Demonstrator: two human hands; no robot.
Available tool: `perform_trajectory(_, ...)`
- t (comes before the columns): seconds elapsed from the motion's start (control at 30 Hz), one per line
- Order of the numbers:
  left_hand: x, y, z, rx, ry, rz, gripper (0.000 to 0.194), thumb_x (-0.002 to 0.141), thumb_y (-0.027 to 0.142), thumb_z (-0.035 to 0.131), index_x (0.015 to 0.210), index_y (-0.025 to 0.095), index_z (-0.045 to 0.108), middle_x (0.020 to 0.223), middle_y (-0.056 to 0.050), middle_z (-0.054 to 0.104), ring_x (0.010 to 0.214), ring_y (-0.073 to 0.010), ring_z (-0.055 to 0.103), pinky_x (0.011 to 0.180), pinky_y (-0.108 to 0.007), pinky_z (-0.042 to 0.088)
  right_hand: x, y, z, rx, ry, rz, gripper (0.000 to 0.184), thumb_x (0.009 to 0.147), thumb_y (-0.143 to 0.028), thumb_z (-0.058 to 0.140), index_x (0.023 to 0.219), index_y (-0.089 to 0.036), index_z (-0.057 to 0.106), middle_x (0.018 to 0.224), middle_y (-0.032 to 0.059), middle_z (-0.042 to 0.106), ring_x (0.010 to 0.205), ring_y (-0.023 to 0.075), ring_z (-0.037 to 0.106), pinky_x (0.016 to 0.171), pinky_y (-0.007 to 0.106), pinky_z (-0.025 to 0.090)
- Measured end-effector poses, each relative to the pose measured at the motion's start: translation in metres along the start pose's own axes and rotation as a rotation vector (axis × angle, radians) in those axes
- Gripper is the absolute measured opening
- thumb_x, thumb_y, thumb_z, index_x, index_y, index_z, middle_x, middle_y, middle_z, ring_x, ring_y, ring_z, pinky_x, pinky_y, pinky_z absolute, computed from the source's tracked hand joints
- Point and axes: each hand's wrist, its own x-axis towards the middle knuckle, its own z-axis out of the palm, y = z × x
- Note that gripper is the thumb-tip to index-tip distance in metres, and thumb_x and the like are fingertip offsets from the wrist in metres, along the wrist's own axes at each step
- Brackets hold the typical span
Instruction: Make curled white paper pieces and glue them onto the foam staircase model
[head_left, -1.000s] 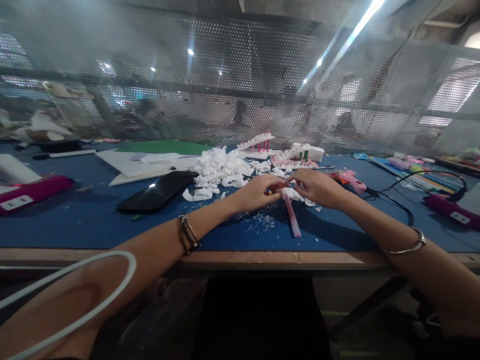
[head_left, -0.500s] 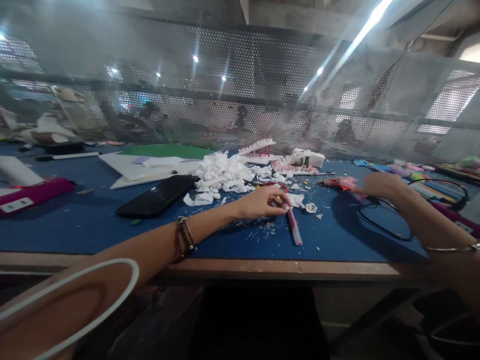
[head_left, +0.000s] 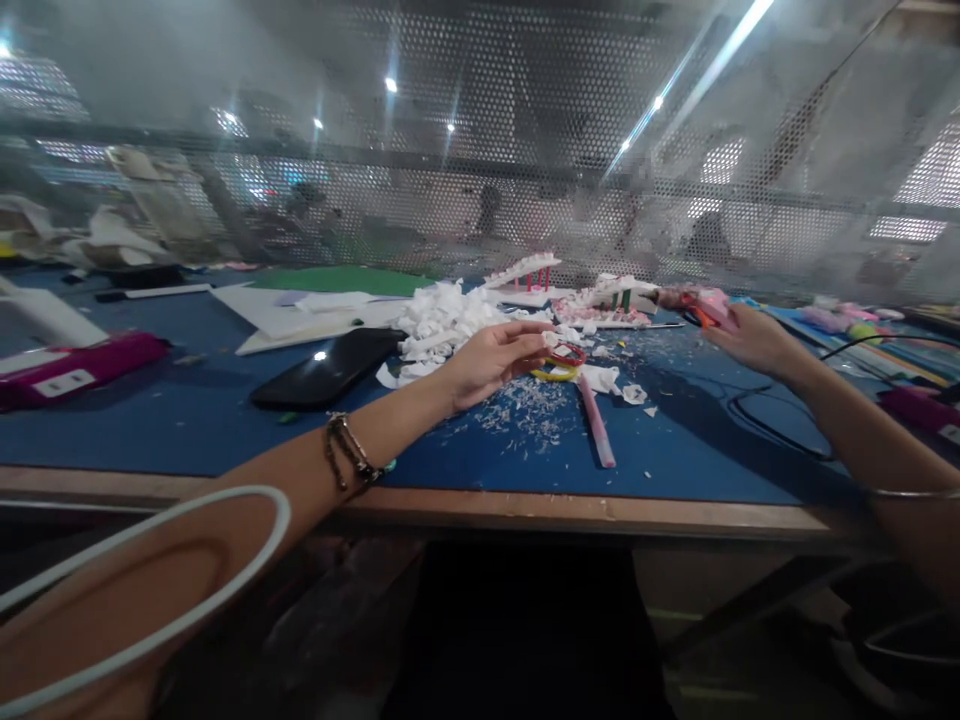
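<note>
My right hand [head_left: 750, 338] is closed around a pink glue gun [head_left: 716, 308] with an orange trigger. Its dark nozzle points left, at the edge of a small white model [head_left: 626, 297] with green posts and pink bits. My left hand [head_left: 495, 360] is in a pinch over the table, and a small white scrap seems to sit at its fingertips. Close beside those fingers lie scissors [head_left: 556, 374] with red and yellow handles. A pink pen-like stick [head_left: 597, 425] rests to their right. Behind my left hand rises a heap of torn white scraps [head_left: 450, 318].
A black phone [head_left: 330, 370] lies left of the heap, near white sheets [head_left: 259, 322] and a green sheet [head_left: 345, 281]. A black cable [head_left: 780, 430] loops at right. Purple power strips [head_left: 90, 368] stand at the sides. A perforated metal screen [head_left: 450, 200] closes the back.
My right hand has moved the glue gun forward and left to the model. My left hand has drawn slightly left and up, uncovering the scissors' handles. The view has tilted down slightly.
</note>
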Motion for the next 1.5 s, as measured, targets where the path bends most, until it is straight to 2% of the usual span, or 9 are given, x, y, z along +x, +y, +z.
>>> perform_trajectory(0.1,0.003,-0.002,-0.003,-0.026,-0.007,-0.016,0.017,0.080,0.003,0.059,0.089,0.013,0.070,0.078,-0.004,0.070,0.071,-0.0068,0.066,0.066,-0.013,0.052,-0.012,-0.025,0.005,-0.029,-0.045,-0.015,0.038,0.076,-0.056,0.053,0.071,-0.021,0.037,0.063,0.0018,0.047,0.054,0.0122,0.038,0.053,0.027,0.026)
perform_trajectory(0.17,0.003,-0.003,-0.004,-0.026,-0.029,-0.031,0.016,0.081,0.004,0.059,0.089,0.013,0.070,0.077,-0.004,0.070,0.070,-0.0073,0.066,0.065,-0.014,0.053,-0.021,-0.041,0.011,-0.042,-0.041,-0.065,0.044,0.076,-0.063,0.049,0.076,-0.021,0.039,0.068,0.0033,0.051,0.056,0.0144,0.043,0.054,0.027,0.028)
perform_trajectory(0.33,0.000,-0.004,0.001,0.027,-0.023,-0.070,0.011,0.082,0.008,0.059,0.084,0.012,0.069,0.069,-0.003,0.069,0.063,-0.0071,0.064,0.061,-0.016,0.051,-0.035,-0.063,0.021,-0.095,0.085,-0.205,0.045,0.081,-0.060,0.047,0.101,-0.019,0.046,0.082,0.0090,0.060,0.072,0.0240,0.058,0.059,0.030,0.036)
perform_trajectory(0.6,-0.002,-0.001,0.003,0.033,-0.012,-0.090,0.013,0.079,0.004,0.060,0.084,0.013,0.069,0.076,-0.003,0.072,0.072,-0.0087,0.068,0.064,-0.016,0.050,-0.038,-0.065,0.023,-0.135,0.096,-0.293,0.051,0.085,-0.051,0.044,0.120,-0.014,0.046,0.105,0.0170,0.062,0.094,0.0328,0.060,0.072,0.041,0.046)
perform_trajectory(0.9,-0.004,0.001,0.006,0.063,0.000,-0.109,0.010,0.082,0.007,0.058,0.084,0.012,0.067,0.075,-0.004,0.072,0.072,-0.0086,0.067,0.061,-0.015,0.050,-0.041,-0.066,0.024,-0.131,0.083,-0.301,0.056,0.087,-0.048,0.041,0.130,-0.012,0.042,0.118,0.0191,0.059,0.105,0.0355,0.058,0.081,0.048,0.049)
perform_trajectory(1.13,-0.004,-0.001,0.005,0.096,-0.015,-0.100,0.010,0.083,0.010,0.058,0.087,0.013,0.067,0.074,-0.004,0.071,0.071,-0.0086,0.067,0.063,-0.016,0.051,-0.041,-0.065,0.025,-0.117,0.096,-0.311,0.054,0.087,-0.047,0.042,0.132,-0.016,0.041,0.119,0.0168,0.059,0.107,0.0337,0.058,0.084,0.048,0.049)
perform_trajectory(1.33,-0.003,-0.002,0.002,0.081,-0.044,-0.099,0.010,0.083,0.010,0.058,0.085,0.013,0.068,0.076,-0.004,0.072,0.075,-0.0096,0.068,0.068,-0.017,0.052,-0.041,-0.066,0.023,-0.127,0.070,-0.312,0.052,0.088,-0.043,0.040,0.129,-0.012,0.042,0.117,0.0196,0.060,0.104,0.0348,0.059,0.080,0.049,0.049)
perform_trajectory(1.5,-0.002,-0.003,0.001,0.074,-0.045,-0.090,0.011,0.082,0.011,0.060,0.087,0.013,0.069,0.077,-0.005,0.072,0.076,-0.0107,0.068,0.070,-0.019,0.053,-0.041,-0.067,0.022,-0.128,0.052,-0.311,0.048,0.088,-0.042,0.039,0.129,-0.016,0.041,0.118,0.0170,0.059,0.105,0.0331,0.058,0.081,0.048,0.048)
